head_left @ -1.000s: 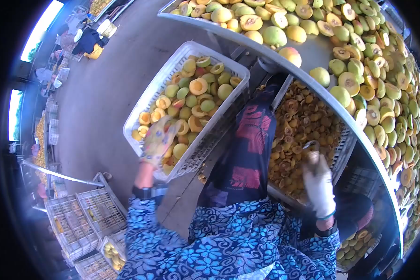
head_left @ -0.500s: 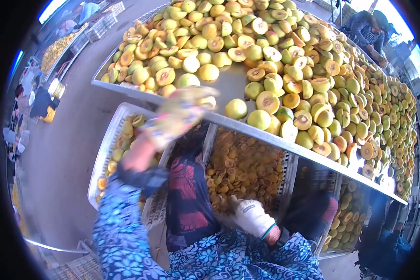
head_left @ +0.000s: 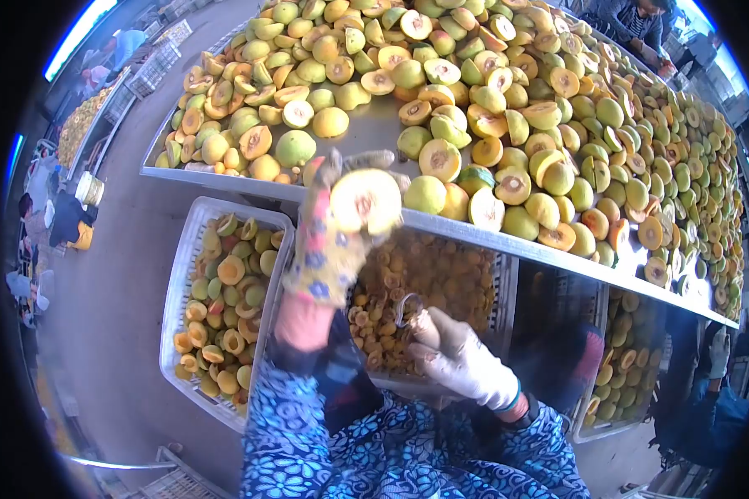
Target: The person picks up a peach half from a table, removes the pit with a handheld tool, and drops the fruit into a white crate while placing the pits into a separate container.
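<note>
My left hand (head_left: pixel 324 258), in a flowered glove, is closed around a peach half (head_left: pixel 364 201), its cut face with the brown centre turned toward me. It is held up in front of the metal table's near edge (head_left: pixel 491 239). Lower and to the right, my right hand (head_left: pixel 468 366) wears a white glove and grips a pitting tool (head_left: pixel 409 309) by its short handle. The tool's curved metal loop points up and left, apart from the peach half. Beneath it stands a crate (head_left: pixel 505 287) of small brownish fruit pieces.
Halved peaches (head_left: pixel 558 166) are heaped across the tabletop. A white crate (head_left: pixel 173 308) of peach halves stands at left, another crate (head_left: pixel 620 382) at right under the table. Co-workers (head_left: pixel 632 25) sit across the table and at far left (head_left: pixel 68 218).
My left hand has come back from the table edge and now holds up a peach half. My right hand has risen slightly, bringing the tool's loop into sight. The view has shifted.
</note>
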Demonstrator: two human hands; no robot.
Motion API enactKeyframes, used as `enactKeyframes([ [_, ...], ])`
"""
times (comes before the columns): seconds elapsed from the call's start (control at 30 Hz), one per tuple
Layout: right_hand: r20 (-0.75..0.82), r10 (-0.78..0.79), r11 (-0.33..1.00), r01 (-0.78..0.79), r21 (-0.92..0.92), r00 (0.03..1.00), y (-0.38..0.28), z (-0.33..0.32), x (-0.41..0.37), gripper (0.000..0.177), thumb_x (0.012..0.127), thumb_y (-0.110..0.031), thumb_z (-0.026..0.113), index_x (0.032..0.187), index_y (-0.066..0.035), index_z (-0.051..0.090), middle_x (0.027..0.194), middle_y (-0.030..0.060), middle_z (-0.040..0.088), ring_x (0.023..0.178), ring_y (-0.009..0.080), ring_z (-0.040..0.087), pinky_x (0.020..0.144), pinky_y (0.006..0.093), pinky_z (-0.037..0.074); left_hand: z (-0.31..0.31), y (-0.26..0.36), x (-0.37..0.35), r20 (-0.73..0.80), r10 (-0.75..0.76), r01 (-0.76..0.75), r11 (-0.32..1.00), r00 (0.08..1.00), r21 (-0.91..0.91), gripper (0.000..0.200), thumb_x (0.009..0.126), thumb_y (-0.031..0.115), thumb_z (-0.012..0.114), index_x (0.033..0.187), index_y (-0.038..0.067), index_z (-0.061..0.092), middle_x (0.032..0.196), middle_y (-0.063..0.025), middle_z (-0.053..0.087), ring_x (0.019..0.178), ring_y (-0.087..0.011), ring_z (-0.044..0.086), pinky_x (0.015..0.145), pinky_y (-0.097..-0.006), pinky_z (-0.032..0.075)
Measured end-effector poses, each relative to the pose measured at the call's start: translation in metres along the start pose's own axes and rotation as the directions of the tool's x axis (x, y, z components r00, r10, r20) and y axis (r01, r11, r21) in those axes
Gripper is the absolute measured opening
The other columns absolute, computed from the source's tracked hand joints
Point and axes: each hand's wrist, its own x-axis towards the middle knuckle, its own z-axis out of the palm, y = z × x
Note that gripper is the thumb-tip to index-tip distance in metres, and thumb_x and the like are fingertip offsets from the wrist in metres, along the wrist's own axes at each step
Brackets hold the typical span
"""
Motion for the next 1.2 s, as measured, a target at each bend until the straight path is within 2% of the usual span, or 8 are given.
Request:
enactKeyframes([
  [0.5,-0.035,-0.142,0.99,0.143,0.007,0.989,-0.009,-0.008,-0.004,0.031,0.093,-0.025,0.063,0.11,-0.002,0.053,0.084,0.0183,0.068,0.077,0.0327,0.069,0.069,0.0367,0.052,0.051,-0.058,-0.087,-0.205,0.226,-0.058,0.795,0.952,0.604,0.05,0.105,0.039,0.029,0.095,0.002,0.061,0.089,-0.0079,0.065,0.083,-0.0142,0.062,0.078,-0.0272,0.049],
  [0.67,0.153,-0.129,0.992,0.126,0.026,0.98,-0.003,-0.019,-0.001,0.033,0.093,-0.025,0.061,0.114,-0.001,0.055,0.094,0.0187,0.067,0.085,0.03,0.068,0.077,0.0375,0.051,0.021,-0.06,-0.081,0.361,0.358,-0.424,0.114,0.861,0.899,0.049,0.105,0.036,0.033,0.085,0.002,0.061,0.084,-0.0067,0.062,0.081,-0.015,0.06,0.076,-0.0282,0.047],
  [0.77,0.213,-0.148,0.986,0.128,0.104,0.966,0.01,-0.021,0.004,0.032,0.093,-0.025,0.061,0.113,0.0,0.056,0.093,0.0144,0.067,0.083,0.0252,0.066,0.079,0.0372,0.051,0.023,-0.054,-0.082,0.03,0.077,-0.054,0.337,0.997,0.94,0.048,0.104,0.038,0.034,0.089,0.002,0.06,0.087,-0.0063,0.062,0.08,-0.0155,0.06,0.075,-0.029,0.048],
  [0.8,0.142,-0.143,0.978,0.118,0.169,0.98,0.014,-0.015,0.004,0.035,0.094,-0.028,0.06,0.113,0.001,0.056,0.086,0.0078,0.065,0.073,0.017,0.062,0.07,0.033,0.051,0.034,-0.057,-0.078,-0.041,0.043,-0.012,0.818,0.998,0.576,0.048,0.104,0.042,0.035,0.096,0.002,0.059,0.091,-0.0073,0.061,0.08,-0.0167,0.06,0.074,-0.0302,0.049],
  [0.93,0.236,-0.044,0.934,-0.044,0.354,0.971,0.003,-0.007,-0.001,0.035,0.097,-0.034,0.057,0.109,-0.001,0.059,0.073,0.0009,0.059,0.057,0.0064,0.052,0.05,0.0243,0.043,0.047,-0.066,-0.1,0.075,0.402,-0.267,0.447,0.912,0.854,0.053,0.103,0.049,0.032,0.105,0.002,0.055,0.097,-0.0109,0.06,0.081,-0.0201,0.061,0.073,-0.033,0.051],
  [0.97,0.25,-0.105,0.945,0.018,0.327,0.963,0.009,-0.005,0.0,0.034,0.098,-0.035,0.056,0.109,-0.003,0.06,0.072,0.0007,0.058,0.056,0.0062,0.052,0.051,0.0241,0.044,0.038,-0.064,-0.085,0.135,0.435,-0.399,0.603,0.89,0.691,0.054,0.102,0.049,0.034,0.095,0.001,0.058,0.09,-0.0104,0.063,0.078,-0.0202,0.062,0.069,-0.0322,0.052],
  [1.07,0.183,-0.224,0.953,0.176,0.247,0.957,0.021,-0.004,-0.001,0.036,0.097,-0.037,0.056,0.109,-0.004,0.06,0.072,0.0009,0.058,0.054,0.0064,0.051,0.049,0.0233,0.043,0.035,-0.055,-0.09,0.053,0.186,-0.168,0.688,0.981,0.706,0.055,0.102,0.047,0.039,0.084,0.001,0.063,0.079,-0.0098,0.066,0.073,-0.0196,0.063,0.066,-0.0317,0.051],
  [1.2,0.476,0.148,0.85,-0.358,0.387,0.867,0.009,-0.013,-0.001,0.038,0.093,-0.04,0.061,0.108,-0.005,0.059,0.069,-0.0004,0.054,0.052,0.0078,0.051,0.045,0.0229,0.042,0.026,-0.056,-0.081,-0.021,-0.026,0.033,0.777,0.999,0.629,0.055,0.1,0.045,0.045,0.08,0.0,0.069,0.078,-0.0108,0.069,0.074,-0.0194,0.065,0.069,-0.0309,0.051],
])
